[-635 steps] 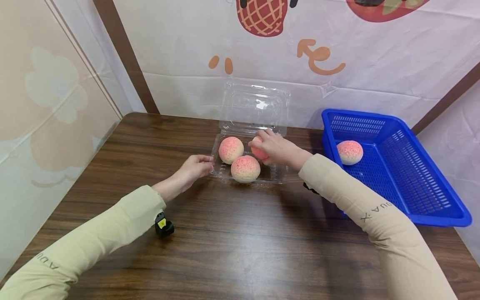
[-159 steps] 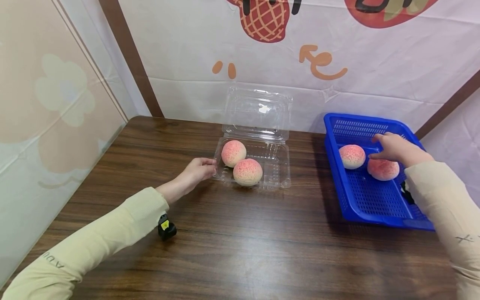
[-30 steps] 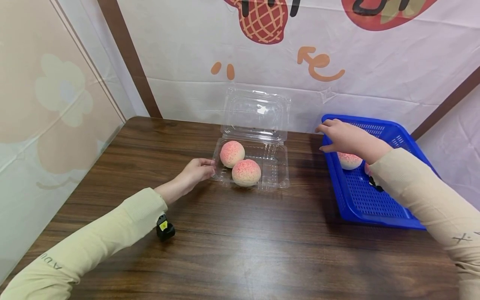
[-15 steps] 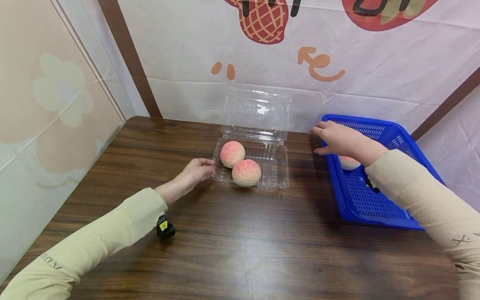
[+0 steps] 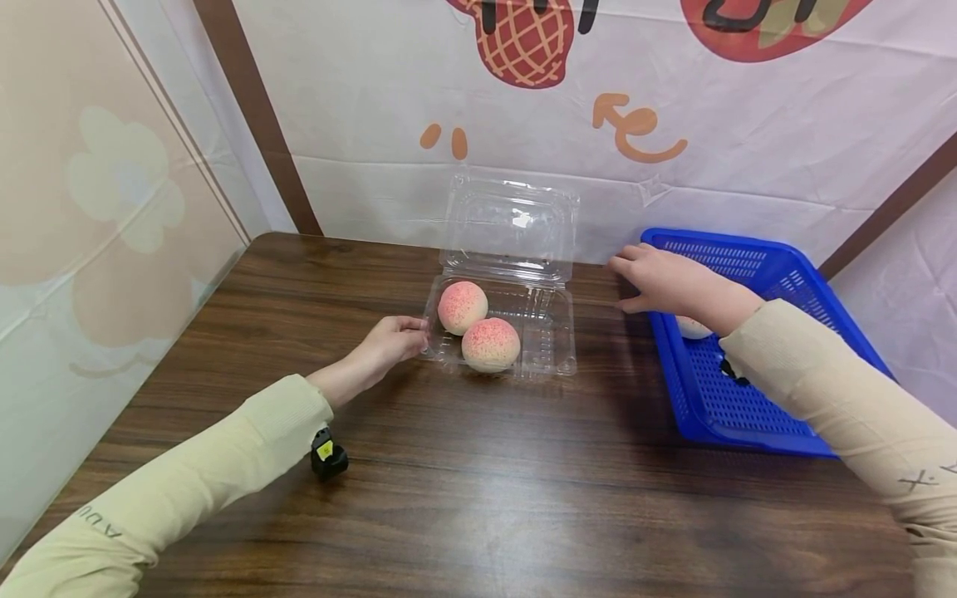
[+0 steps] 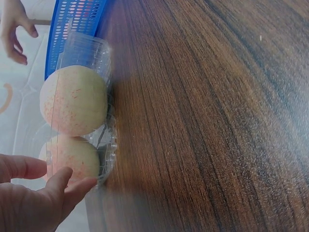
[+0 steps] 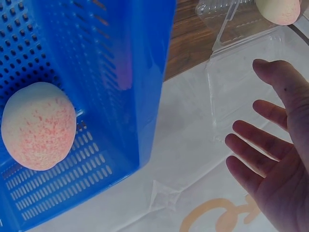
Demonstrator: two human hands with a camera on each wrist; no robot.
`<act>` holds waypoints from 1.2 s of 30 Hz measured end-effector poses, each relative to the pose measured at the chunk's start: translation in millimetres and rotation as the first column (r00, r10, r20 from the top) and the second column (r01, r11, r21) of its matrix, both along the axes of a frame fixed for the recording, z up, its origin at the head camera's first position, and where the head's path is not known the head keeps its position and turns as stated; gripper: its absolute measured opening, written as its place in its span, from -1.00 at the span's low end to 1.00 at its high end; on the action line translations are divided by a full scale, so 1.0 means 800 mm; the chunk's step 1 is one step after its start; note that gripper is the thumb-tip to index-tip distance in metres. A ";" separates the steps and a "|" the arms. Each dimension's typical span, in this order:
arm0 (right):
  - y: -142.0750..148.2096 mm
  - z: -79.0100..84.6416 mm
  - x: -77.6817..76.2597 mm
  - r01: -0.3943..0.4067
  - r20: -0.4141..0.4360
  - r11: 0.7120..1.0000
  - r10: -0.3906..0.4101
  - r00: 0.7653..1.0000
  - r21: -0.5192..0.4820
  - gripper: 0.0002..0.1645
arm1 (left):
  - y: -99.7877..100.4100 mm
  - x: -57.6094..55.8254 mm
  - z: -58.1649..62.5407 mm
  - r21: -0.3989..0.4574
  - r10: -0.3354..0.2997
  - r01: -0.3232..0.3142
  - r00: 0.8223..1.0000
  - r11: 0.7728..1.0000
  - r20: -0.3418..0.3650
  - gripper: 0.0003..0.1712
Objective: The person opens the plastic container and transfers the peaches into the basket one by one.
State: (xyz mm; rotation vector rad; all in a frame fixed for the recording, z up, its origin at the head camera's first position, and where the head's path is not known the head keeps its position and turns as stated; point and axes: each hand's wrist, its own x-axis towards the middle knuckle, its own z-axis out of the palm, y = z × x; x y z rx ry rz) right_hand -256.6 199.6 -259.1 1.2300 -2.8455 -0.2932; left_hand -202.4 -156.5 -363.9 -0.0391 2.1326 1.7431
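Observation:
My left hand point(image 5: 387, 347) pinches the left edge of a clear plastic clamshell container point(image 5: 549, 330), thumb and fingers at its rim in the left wrist view. The lid point(image 5: 512, 224) stands raised at the back. Inside lie two pink-and-cream peaches, a rear one point(image 5: 462, 308) and a front one point(image 5: 490, 345); the right part shows bare plastic. My right hand point(image 5: 665, 282) hovers over the left rim of a blue basket point(image 5: 676, 390), fingers spread and holding nothing. A peach point(image 7: 39, 126) lies in the basket, mostly hidden by my wrist in the head view.
The basket stands at the right of the brown wooden table point(image 5: 478, 482), its wall rising between the container and the basket's peach. A printed cloth point(image 5: 359, 191) hangs close behind the container and basket.
Earlier my right hand gripped a peach in the container, then rested over it in the basket. It has since let go and moved left past the basket rim. My left hand has stayed at the container.

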 end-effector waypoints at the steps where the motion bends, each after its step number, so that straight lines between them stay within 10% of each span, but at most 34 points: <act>1: -0.001 0.000 0.000 0.000 0.002 1.000 0.000 1.000 -0.001 -0.43 | 0.000 0.000 0.000 0.002 0.004 -0.004 1.000 1.000 0.003 -0.48; 36: -0.042 -0.004 0.015 -0.140 0.018 0.986 0.142 0.990 -0.092 -0.47 | 0.000 -0.001 -0.001 -0.011 0.001 -0.001 1.000 1.000 -0.002 -0.49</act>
